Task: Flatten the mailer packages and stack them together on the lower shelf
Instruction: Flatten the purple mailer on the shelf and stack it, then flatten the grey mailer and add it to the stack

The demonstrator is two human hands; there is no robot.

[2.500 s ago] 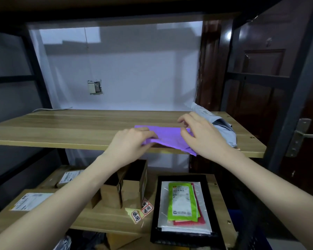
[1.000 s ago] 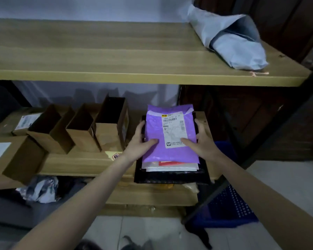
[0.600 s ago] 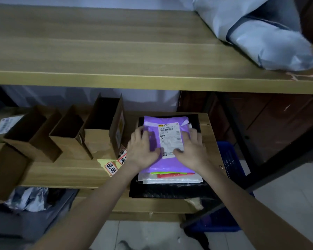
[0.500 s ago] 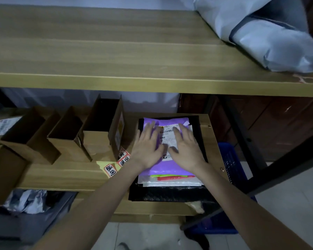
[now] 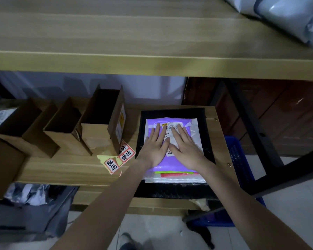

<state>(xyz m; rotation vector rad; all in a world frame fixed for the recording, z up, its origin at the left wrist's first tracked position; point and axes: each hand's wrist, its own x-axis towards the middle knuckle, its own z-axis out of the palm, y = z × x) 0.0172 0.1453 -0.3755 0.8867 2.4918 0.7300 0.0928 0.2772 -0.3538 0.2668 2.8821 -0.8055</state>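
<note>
Dim shelving, lower shelf [image 5: 76, 170] wood. We press purple mailer [image 5: 172, 165] atop stack in black tray [image 5: 173, 190], left hand [image 5: 154, 147] and right hand [image 5: 185, 149] flat, fingers straight, gripping nothing. Risk, we judge: slick layers slide forward off tray under uneven push; grey mailer [image 5: 285, 18] above still unflattened.

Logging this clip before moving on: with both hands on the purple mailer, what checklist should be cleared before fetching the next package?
1. Purple mailer tops the stack on the lower shelf: ok.
2. Left hand and right hand press flat, fingers straight: ok.
3. Mailer fully flattened: cannot tell, hands cover it.
4. Stack edges aligned: not ok, green and red mailers stick out in front.
5. Grey mailer on the upper shelf flattened: not ok, puffy.
</note>
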